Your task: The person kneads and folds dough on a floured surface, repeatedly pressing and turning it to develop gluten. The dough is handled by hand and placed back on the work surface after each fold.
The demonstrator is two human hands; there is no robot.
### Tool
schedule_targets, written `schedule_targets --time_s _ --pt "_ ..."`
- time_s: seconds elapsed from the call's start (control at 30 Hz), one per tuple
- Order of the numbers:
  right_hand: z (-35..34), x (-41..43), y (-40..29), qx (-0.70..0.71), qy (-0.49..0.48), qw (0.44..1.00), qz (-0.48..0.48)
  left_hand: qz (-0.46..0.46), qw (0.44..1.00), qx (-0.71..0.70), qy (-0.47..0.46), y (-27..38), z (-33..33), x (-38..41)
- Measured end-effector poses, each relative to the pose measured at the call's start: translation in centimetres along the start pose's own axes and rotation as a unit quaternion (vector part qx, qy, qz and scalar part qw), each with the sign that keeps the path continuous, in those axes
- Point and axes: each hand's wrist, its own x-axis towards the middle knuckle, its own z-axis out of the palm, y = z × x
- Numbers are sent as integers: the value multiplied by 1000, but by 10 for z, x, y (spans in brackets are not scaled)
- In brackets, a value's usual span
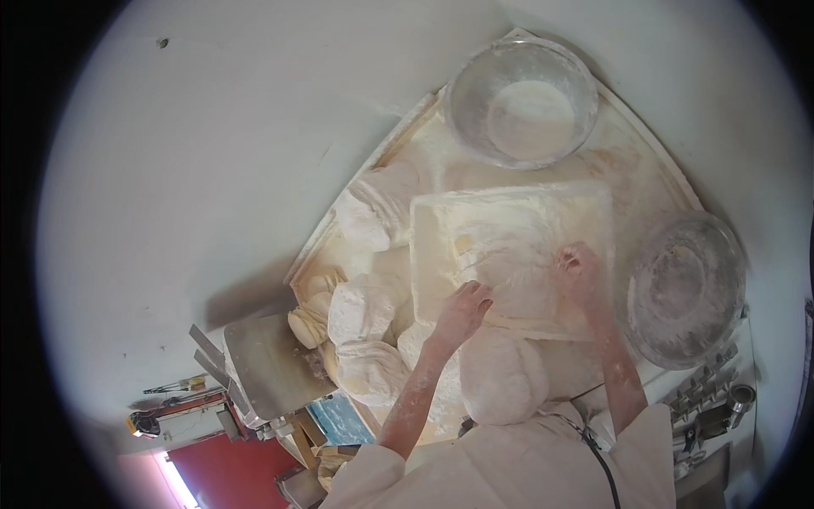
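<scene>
A white rectangular tray dusted with flour lies before me, holding a floured, folded mass of what looks like thin dough sheets. My left hand is over the tray's near side, its fingers curled in at the mass's near left edge. At the right edge of the mass is my right hand, thumb and fingers bent towards each other. Whether either hand pinches the dough is unclear. A small yellowish dough piece shows on the mass. Close to my body, a large floury bundle sits against the tray's near side.
Beyond the tray stands a metal bowl with white powder inside. A round floury metal vessel is at the right. Floured bundles and stacked yellowish dough pieces line the left, near a metal machine. Walls border the table's far corner.
</scene>
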Motion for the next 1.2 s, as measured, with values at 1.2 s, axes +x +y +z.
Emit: schedule_targets --time_s 1.2 --pt "35 -51 33 -52 -291 903 310 201 970 42 129 63 -45 -57"
